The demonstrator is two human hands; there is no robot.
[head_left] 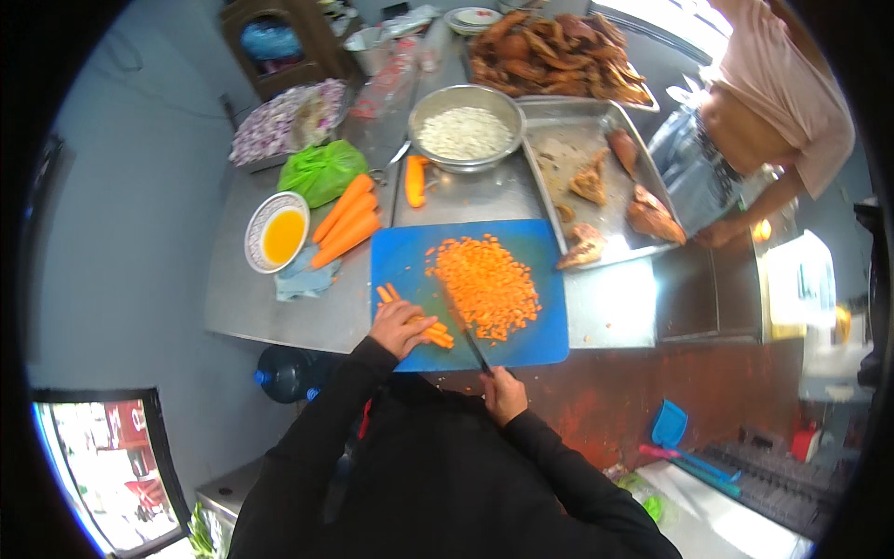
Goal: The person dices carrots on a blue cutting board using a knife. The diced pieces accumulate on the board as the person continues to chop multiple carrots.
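A blue cutting board (551, 326) lies at the table's front edge. On it spreads a wide pile of diced carrot (489, 284). My left hand (399, 328) is closed over a bundle of carrot sticks (436, 334) at the board's left side; the stick ends show past the fingers on both sides. My right hand (505, 395) grips the dark handle of a knife (473, 345) at the board's near edge. Its blade slants up and left, between the sticks and the diced pile. Several whole peeled carrots (346, 222) lie left of the board.
A metal bowl of chopped white pieces (466, 133) stands behind the board. To the right is a metal tray (559, 158) with meat pieces, before a heaped tray of browned meat (559, 56). A patterned bowl (265, 207) holds orange liquid. Another person (764, 121) stands at right.
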